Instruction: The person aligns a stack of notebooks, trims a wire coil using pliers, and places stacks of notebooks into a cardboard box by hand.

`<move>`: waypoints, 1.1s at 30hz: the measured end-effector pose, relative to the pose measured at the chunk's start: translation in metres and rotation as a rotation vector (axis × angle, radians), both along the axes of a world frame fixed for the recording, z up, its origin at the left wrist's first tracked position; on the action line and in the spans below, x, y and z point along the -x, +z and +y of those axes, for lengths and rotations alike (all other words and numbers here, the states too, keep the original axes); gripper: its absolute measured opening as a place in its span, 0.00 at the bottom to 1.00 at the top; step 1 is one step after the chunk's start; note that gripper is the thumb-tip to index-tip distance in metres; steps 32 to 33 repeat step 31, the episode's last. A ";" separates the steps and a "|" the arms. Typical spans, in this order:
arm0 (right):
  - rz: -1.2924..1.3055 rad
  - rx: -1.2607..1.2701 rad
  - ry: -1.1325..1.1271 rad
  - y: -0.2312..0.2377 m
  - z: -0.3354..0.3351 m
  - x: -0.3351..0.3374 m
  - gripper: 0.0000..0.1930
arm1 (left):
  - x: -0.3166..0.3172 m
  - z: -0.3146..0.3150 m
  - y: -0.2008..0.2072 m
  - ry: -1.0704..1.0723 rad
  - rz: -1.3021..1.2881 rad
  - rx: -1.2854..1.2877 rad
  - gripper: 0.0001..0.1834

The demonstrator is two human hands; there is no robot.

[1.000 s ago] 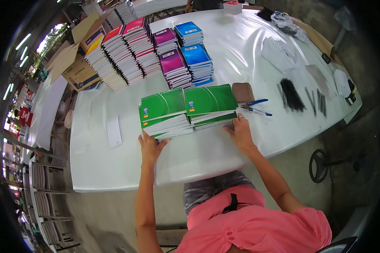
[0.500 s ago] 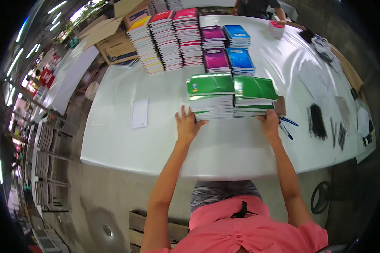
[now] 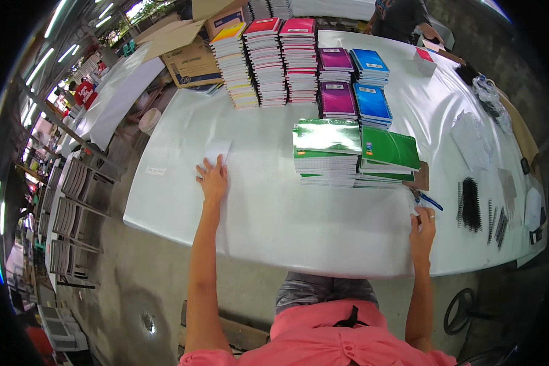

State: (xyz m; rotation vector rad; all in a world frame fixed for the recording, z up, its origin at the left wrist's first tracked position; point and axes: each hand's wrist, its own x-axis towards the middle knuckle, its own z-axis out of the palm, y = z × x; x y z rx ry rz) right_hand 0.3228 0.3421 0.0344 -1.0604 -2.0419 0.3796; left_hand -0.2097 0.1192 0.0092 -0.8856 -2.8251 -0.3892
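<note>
My left hand (image 3: 213, 181) lies with spread fingers at the near end of a small white spiral pad (image 3: 219, 148), its fingertips touching or covering that end. My right hand (image 3: 422, 230) is curled at the lower handle of blue-handled pliers (image 3: 430, 200). The fingers cover that handle, while the other handle shows beside them. Between and beyond my hands stand two side-by-side stacks of green-covered spiral notebooks, the left stack (image 3: 327, 138) and the right stack (image 3: 389, 148). Neither hand touches these stacks.
Behind stand tall yellow (image 3: 229, 33), red (image 3: 263, 27) and pink (image 3: 297, 27) notebook stacks, with purple (image 3: 338, 97) and blue (image 3: 373, 104) ones nearer. Black binding coils (image 3: 471, 204) lie right. A cardboard box (image 3: 192, 64) is at far left. Another person (image 3: 399, 18) stands across the table.
Both hands have left the green stacks. My left hand has moved left to the white pad; my right hand has come down and right to the pliers. The view has shifted.
</note>
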 end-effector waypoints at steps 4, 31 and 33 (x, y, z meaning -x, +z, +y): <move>-0.001 0.019 0.083 -0.007 -0.014 0.017 0.10 | 0.038 0.021 0.003 -0.083 0.041 0.026 0.25; 0.019 -0.029 0.187 -0.010 -0.019 0.005 0.08 | -0.080 0.156 0.139 -0.764 -0.928 -0.558 0.37; 0.019 -0.029 0.187 -0.010 -0.019 0.005 0.08 | -0.080 0.156 0.139 -0.764 -0.928 -0.558 0.37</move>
